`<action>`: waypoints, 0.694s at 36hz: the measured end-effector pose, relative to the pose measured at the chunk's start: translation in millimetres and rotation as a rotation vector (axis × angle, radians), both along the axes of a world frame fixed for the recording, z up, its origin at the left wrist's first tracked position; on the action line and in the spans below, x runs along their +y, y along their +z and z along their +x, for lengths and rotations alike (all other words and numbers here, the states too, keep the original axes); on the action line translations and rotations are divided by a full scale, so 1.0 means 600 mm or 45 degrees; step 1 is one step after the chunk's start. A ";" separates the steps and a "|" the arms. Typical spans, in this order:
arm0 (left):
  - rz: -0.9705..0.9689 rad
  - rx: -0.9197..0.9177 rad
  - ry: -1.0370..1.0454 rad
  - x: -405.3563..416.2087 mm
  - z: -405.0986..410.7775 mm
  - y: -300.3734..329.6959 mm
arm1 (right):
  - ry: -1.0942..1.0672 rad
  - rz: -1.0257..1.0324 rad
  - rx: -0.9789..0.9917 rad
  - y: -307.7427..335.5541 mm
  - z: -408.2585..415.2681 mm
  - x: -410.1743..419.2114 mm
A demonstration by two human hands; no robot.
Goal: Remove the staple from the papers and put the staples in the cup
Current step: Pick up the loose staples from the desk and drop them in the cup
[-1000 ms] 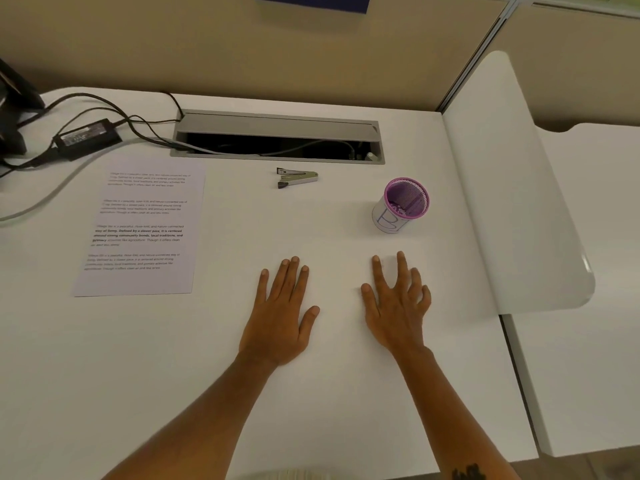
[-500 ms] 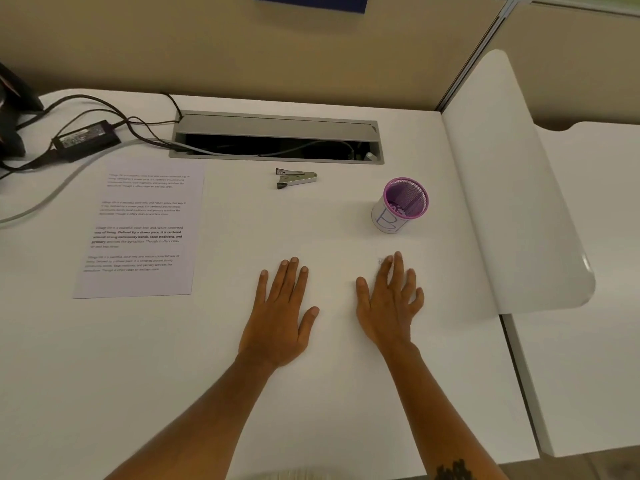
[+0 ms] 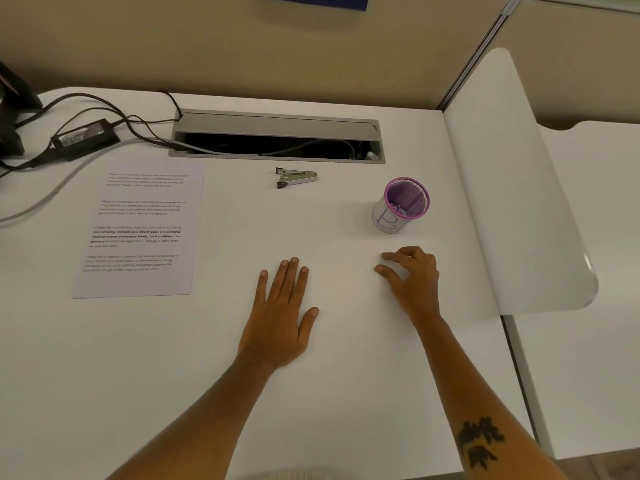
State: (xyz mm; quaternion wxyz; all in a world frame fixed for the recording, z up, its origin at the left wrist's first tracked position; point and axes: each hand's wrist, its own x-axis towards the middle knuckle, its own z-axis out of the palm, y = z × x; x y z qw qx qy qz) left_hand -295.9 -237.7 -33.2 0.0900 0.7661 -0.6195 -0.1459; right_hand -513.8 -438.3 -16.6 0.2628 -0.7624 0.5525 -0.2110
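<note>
Papers (image 3: pixel 138 230) are seen flat at the worktop's (image 3: pixel 346 393) left, untouched. The right hand (image 3: pixel 414 280) has been raised and curled, its grip half-closed on nothing; the left hand (image 3: pixel 278 317) is kept flat. A reach is probably starting.

Printed papers (image 3: pixel 138 227): one stack
Staple remover (image 3: pixel 296 177): one
Mesh cup (image 3: pixel 401 205): one
Power adapter (image 3: pixel 85 137): one
Hands: two, left hand (image 3: pixel 279 317) and right hand (image 3: pixel 414 278)

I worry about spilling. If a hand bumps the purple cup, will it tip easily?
Probably yes. The purple mesh cup looks light and taller than wide, and holds only a few staples. It would likely slide on the smooth desk first.
</note>
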 end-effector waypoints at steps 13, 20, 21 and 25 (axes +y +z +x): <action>0.014 -0.015 -0.005 0.000 0.000 0.000 | -0.003 -0.144 -0.019 -0.003 0.012 -0.005; 0.019 -0.017 -0.003 0.000 0.000 0.001 | 0.066 -0.275 0.117 -0.004 0.027 -0.004; 0.024 -0.025 -0.005 0.001 0.000 0.001 | 0.076 -0.297 0.127 -0.004 0.029 -0.004; 0.038 -0.030 -0.009 0.000 0.000 0.003 | 0.103 -0.362 0.212 -0.010 0.037 -0.003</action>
